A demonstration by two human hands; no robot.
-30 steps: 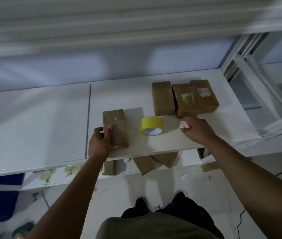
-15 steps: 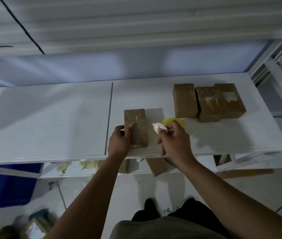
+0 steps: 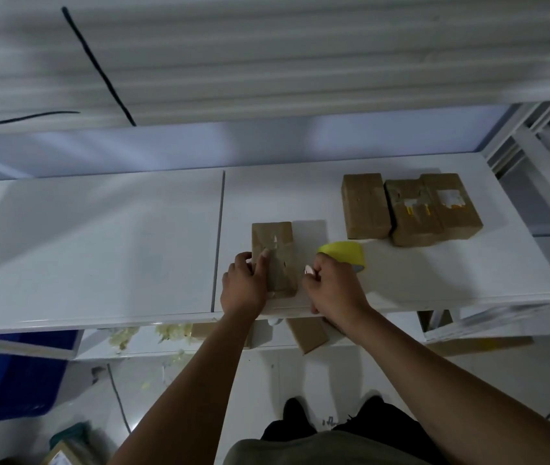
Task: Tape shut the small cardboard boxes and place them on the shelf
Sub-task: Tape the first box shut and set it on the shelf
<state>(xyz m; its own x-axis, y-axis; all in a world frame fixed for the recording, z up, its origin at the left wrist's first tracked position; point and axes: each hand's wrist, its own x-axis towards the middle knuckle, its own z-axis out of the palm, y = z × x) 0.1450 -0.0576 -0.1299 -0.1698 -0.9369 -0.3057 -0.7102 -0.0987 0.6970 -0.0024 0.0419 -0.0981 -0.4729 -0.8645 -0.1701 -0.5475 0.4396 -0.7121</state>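
Cardboard box (image 3: 272, 260) is sitting near the front edge of the white shelf (image 3: 99, 246), mid-frame, long side running near-to-far. Left hand (image 3: 243, 286) is gripping its left wall, with the index finger lying across the top. Right hand (image 3: 332, 290) is hovering just right of the box, fingers curled and pinching a small pale piece (image 3: 309, 270). I can't tell whether that's a tape end or a cutter. Yellow tape roll (image 3: 342, 255) is lying just behind that hand, partly hidden. Three more boxes (image 3: 411, 213) are sitting side by side at far right, touching.

I'm judging the box as light and fairly stiff. The top is looking scuffed and torn, so the flaps are probably giving under pressure. I'm suggesting taking it by the long side walls and pressing near the seam only while tape is going on. A light box is likely sliding on smooth white board, so the bracing hand matters. The near edge is close, so I'm flagging the risk of nudging it off.
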